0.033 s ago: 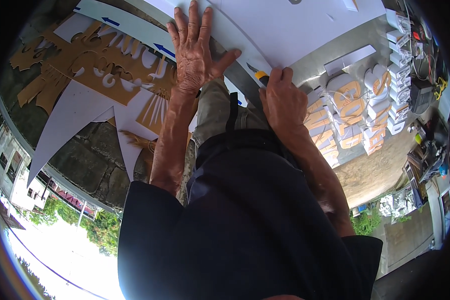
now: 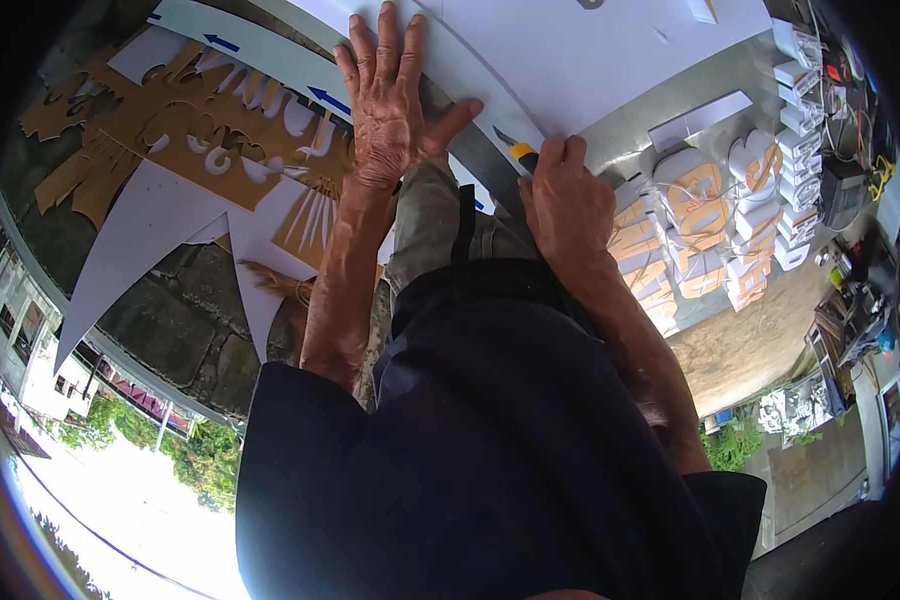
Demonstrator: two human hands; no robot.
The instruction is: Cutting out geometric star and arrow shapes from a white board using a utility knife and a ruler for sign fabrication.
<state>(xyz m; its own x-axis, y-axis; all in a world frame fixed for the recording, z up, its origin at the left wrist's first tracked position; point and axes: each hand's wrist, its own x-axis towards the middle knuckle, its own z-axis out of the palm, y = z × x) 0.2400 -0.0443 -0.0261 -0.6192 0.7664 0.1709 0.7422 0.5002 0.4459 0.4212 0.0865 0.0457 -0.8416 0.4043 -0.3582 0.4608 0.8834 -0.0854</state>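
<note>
My left hand [image 2: 385, 125] lies flat with its fingers spread, pressing on the near edge of a white sheet [image 2: 610, 65] and the grey work surface [image 2: 635, 142]. In my right hand [image 2: 575, 205] is a utility knife [image 2: 522, 151] with a yellow and black body. Its blade points up and left, close to the corner of a narrow white strip [image 2: 485, 80] along the sheet's edge. From this view I cannot tell whether the blade touches the strip. The fingers of my right hand are wrapped round the handle, hiding most of it.
White and tan cut-out letters [image 2: 690, 225] lie in rows on the right. Brown boards with cut shapes [image 2: 185, 125] and a pointed white offcut [image 2: 135, 235] lie at left, below a pale strip with blue arrows [image 2: 270, 68]. Tools and cables [image 2: 850, 190] crowd the far right.
</note>
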